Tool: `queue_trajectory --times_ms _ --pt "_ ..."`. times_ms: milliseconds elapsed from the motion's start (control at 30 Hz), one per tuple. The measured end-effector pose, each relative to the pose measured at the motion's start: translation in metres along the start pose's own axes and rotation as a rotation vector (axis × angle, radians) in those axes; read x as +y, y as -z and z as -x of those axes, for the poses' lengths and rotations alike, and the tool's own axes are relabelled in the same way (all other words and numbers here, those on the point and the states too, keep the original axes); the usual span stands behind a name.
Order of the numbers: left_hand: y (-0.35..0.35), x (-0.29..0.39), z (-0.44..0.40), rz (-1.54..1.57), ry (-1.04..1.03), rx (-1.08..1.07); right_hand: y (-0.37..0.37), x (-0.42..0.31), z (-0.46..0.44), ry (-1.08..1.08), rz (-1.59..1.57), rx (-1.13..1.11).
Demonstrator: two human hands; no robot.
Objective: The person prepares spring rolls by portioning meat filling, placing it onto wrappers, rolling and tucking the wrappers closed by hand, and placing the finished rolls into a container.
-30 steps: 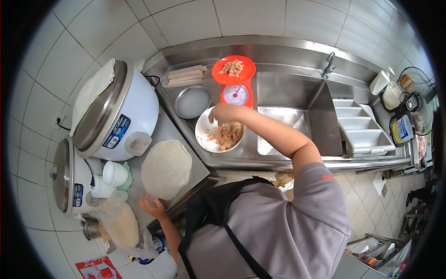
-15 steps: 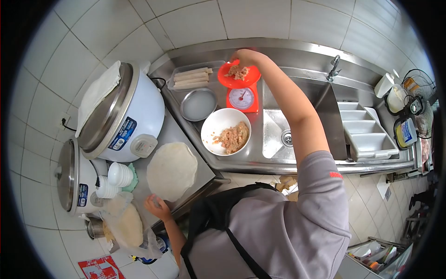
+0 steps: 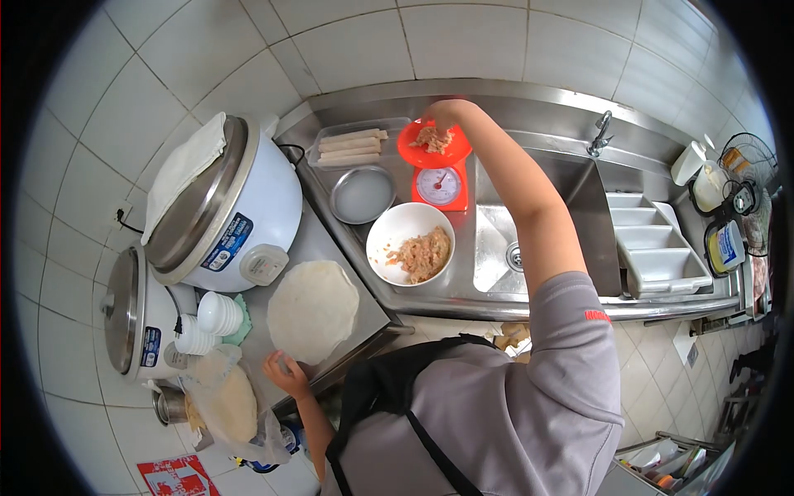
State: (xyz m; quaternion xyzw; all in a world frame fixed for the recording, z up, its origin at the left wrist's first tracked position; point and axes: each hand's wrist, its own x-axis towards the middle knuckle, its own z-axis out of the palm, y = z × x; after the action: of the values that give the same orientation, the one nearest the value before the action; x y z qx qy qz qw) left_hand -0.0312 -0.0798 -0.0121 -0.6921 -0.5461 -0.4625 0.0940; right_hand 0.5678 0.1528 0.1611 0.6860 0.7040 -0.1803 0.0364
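My right hand [image 3: 445, 114] is over the back of the red scale plate [image 3: 460, 149], beside a clump of meat filling [image 3: 432, 140]; its fingertips are hidden. Below the plate is the dial of the red scale [image 3: 439, 186]. More filling [image 3: 425, 255] lies in a white bowl [image 3: 385, 237] in front of the scale. My left hand [image 3: 286, 372] rests with fingers apart and nothing in them, just below a round stack of pale wrappers [image 3: 313, 312]. Left of the scale are a round metal dish of liquid [image 3: 362, 194] and a clear tray [image 3: 323, 135] with several rolls [image 3: 351, 147].
A large rice cooker [image 3: 248, 223] and a smaller one [image 3: 136, 314] stand at the left, near stacked white cups [image 3: 217, 316] and a plastic bag [image 3: 223, 397]. Right of the scale are a sink [image 3: 571, 190], a faucet [image 3: 602, 132], a white divided tray [image 3: 662, 252] and a fan [image 3: 744, 165].
My right hand has gone from over the white bowl up to the scale plate. The filling on the plate has changed shape. My left hand stays near the wrappers.
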Motion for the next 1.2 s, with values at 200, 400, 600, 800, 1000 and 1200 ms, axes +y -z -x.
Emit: queue_trajectory --times_ms 200,400,600,800,1000,1200 --pt "0.001 0.003 -0.001 0.005 -0.002 0.001 0.01 -0.013 0.006 -0.009 0.084 -0.067" --pt "0.002 0.003 -0.001 0.007 0.008 -0.001 0.006 -0.01 -0.007 0.011 0.175 -0.095" --pt "0.001 0.004 0.0 0.025 0.039 0.007 0.003 -0.013 0.004 0.025 0.181 -0.068" --pt "0.005 0.009 -0.002 0.031 0.045 0.001 -0.014 -0.016 -0.012 0.068 0.235 -0.12" --pt "0.005 0.008 -0.003 0.029 0.045 0.015 -0.025 -0.026 -0.03 0.117 0.25 -0.212" --pt "0.009 0.014 -0.007 0.087 0.077 -0.002 -0.029 -0.034 -0.021 0.078 0.05 -0.243"
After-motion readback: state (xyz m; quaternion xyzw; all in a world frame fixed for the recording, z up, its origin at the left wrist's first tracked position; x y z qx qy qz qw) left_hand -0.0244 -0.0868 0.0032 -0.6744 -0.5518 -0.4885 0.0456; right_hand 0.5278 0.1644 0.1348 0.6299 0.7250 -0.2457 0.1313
